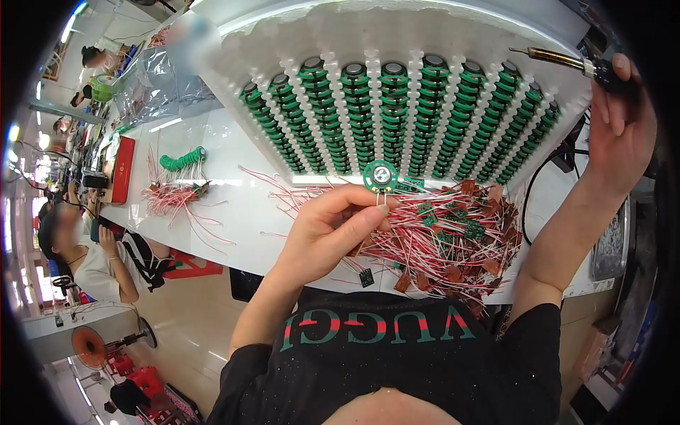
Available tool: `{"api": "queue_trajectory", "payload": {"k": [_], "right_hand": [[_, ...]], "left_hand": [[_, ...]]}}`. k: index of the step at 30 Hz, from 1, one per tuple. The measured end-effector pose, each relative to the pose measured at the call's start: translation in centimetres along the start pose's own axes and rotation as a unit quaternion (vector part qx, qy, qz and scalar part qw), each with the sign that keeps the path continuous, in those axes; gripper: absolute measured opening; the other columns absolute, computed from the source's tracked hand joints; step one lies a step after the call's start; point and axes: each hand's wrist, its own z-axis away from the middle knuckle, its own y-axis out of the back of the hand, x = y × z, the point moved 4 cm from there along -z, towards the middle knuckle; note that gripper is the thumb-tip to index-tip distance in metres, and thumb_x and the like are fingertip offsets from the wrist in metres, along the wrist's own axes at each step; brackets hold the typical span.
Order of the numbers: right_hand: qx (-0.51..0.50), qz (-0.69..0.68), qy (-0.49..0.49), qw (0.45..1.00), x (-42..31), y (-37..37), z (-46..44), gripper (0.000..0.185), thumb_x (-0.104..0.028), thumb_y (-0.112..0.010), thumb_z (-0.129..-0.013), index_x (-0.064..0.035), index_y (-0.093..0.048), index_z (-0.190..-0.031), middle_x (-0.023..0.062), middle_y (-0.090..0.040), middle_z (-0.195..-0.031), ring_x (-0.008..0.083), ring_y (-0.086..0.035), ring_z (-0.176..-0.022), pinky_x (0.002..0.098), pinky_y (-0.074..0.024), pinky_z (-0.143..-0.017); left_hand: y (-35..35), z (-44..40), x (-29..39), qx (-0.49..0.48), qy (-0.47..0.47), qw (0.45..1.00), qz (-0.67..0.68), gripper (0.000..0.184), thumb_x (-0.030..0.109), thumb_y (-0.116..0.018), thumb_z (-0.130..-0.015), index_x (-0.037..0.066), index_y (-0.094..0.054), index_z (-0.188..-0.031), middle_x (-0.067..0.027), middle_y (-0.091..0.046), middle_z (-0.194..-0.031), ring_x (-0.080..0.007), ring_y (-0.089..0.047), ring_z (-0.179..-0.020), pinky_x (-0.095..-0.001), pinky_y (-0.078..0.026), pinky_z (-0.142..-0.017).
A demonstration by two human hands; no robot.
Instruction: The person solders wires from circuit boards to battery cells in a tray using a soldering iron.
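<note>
**Green disc in my left hand, iron in my right**

My left hand (pixel 333 230) pinches a small round green component with a silvery centre (pixel 382 176) between thumb and fingers, between the white foam tray of stacked green discs (pixel 297 28) and the heap of red and white wires (pixel 439 248) on the white tabletop (pixel 244 227). My right hand (pixel 623 134) has its fingers curled around a black-handled soldering iron (pixel 567 61), metal tip well apart from the component.

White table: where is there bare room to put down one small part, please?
The widest bare patch of the table lies between the small wire bundle and the foam tray; a few loose wires stray in near the left hand. It is crowded where the large wire pile spreads.
</note>
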Motion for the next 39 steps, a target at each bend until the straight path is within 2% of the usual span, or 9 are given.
{"api": "queue_trajectory", "payload": {"k": [19,22,25,28,30,31,32,36,39], "right_hand": [[-0.006,-0.013,0.002,1.000,0.2,0.4,0.1,0.036,-0.024,-0.040,-0.093,0.0058,-0.051,-0.111,0.0196,-0.055,-0.107,0.0022,-0.032,-0.046,0.0261,-0.0453,-0.081],[-0.023,-0.043,-0.027,0.998,0.0,0.5,-0.2,0.036,-0.023,-0.039,-0.093,0.0065,-0.051,-0.110,0.0181,-0.056,-0.105,0.0024,-0.032,-0.045,0.0246,-0.0448,-0.078],[0.028,0.106,0.015,0.994,0.1,0.2,0.4,0.032,-0.024,-0.041,-0.092,0.0036,-0.051,-0.105,0.0106,-0.057,-0.092,0.0041,-0.032,-0.045,0.0233,-0.0414,-0.070],[0.054,0.162,0.018,0.985,-0.3,-0.6,-1.3,0.029,-0.031,-0.042,-0.092,-0.0027,-0.048,-0.091,0.0067,-0.056,-0.081,0.0062,-0.029,-0.042,0.0199,-0.0356,-0.051],[0.077,0.205,0.017,0.976,0.0,-1.2,-1.5,0.031,-0.036,-0.043,-0.092,-0.0069,-0.047,-0.081,0.0042,-0.056,-0.074,0.0075,-0.027,-0.039,0.0176,-0.0317,-0.039],[0.196,0.170,0.021,0.966,0.1,-3.6,-1.7,0.031,-0.034,-0.040,-0.093,-0.0066,-0.046,-0.080,0.0017,-0.050,-0.067,0.0070,-0.026,-0.040,0.0173,-0.0301,-0.037],[0.081,0.190,0.037,0.978,0.3,-0.7,-1.6,0.030,-0.032,-0.039,-0.094,-0.0066,-0.045,-0.079,0.0001,-0.045,-0.064,0.0066,-0.024,-0.040,0.0164,-0.0280,-0.038],[0.081,0.242,0.026,0.967,0.1,-1.5,-1.5,0.030,-0.030,-0.036,-0.095,-0.0069,-0.044,-0.078,-0.0002,-0.044,-0.064,0.0065,-0.022,-0.039,0.0160,-0.0269,-0.039],[0.099,0.236,0.030,0.966,0.2,-1.6,-1.4,0.030,-0.030,-0.035,-0.095,-0.0072,-0.044,-0.077,0.0007,-0.047,-0.066,0.0066,-0.022,-0.039,0.0160,-0.0272,-0.038]], "left_hand": [[-0.2,-0.1,-0.4,0.002,0.011,1.000,0.016,0.019,0.012,-0.051,-0.089,-0.001,-0.055,-0.103,-0.0046,-0.060,-0.082,-0.0036,-0.049,-0.059,-0.0179,-0.038,-0.047],[-0.2,-0.1,-0.3,-0.002,0.011,0.999,0.032,0.019,0.013,-0.051,-0.090,0.000,-0.055,-0.103,-0.0042,-0.060,-0.080,-0.0041,-0.049,-0.060,-0.0182,-0.038,-0.046],[0.6,0.7,0.2,0.004,-0.002,0.997,0.075,0.018,0.012,-0.051,-0.089,0.000,-0.056,-0.102,-0.0042,-0.059,-0.076,-0.0052,-0.050,-0.055,-0.0184,-0.036,-0.043],[3.6,3.8,3.3,0.004,0.004,0.987,0.158,0.016,0.010,-0.052,-0.088,0.000,-0.056,-0.099,-0.0048,-0.059,-0.070,-0.0063,-0.050,-0.050,-0.0183,-0.034,-0.040],[7.3,7.0,5.4,0.068,-0.038,0.989,0.122,0.013,0.008,-0.051,-0.086,-0.002,-0.055,-0.092,-0.0072,-0.058,-0.066,-0.0069,-0.044,-0.038,-0.0184,-0.031,-0.033],[9.3,8.4,6.7,0.101,-0.074,0.989,0.078,0.014,0.010,-0.050,-0.087,-0.002,-0.055,-0.091,-0.0075,-0.057,-0.064,-0.0067,-0.041,-0.035,-0.0179,-0.030,-0.031],[11.4,9.6,7.7,0.113,-0.076,0.986,0.095,0.016,0.012,-0.048,-0.088,-0.002,-0.055,-0.091,-0.0071,-0.056,-0.065,-0.0063,-0.041,-0.035,-0.0174,-0.030,-0.031],[17.5,9.8,9.2,0.296,0.027,0.942,-0.158,0.025,0.022,-0.052,-0.088,0.000,-0.057,-0.099,-0.0026,-0.054,-0.068,-0.0035,-0.044,-0.049,-0.0158,-0.031,-0.043],[21.8,6.9,5.9,0.332,0.054,0.900,-0.275,0.027,0.026,-0.055,-0.086,0.001,-0.059,-0.097,-0.0010,-0.056,-0.071,-0.0038,-0.048,-0.055,-0.0175,-0.035,-0.048]]}}
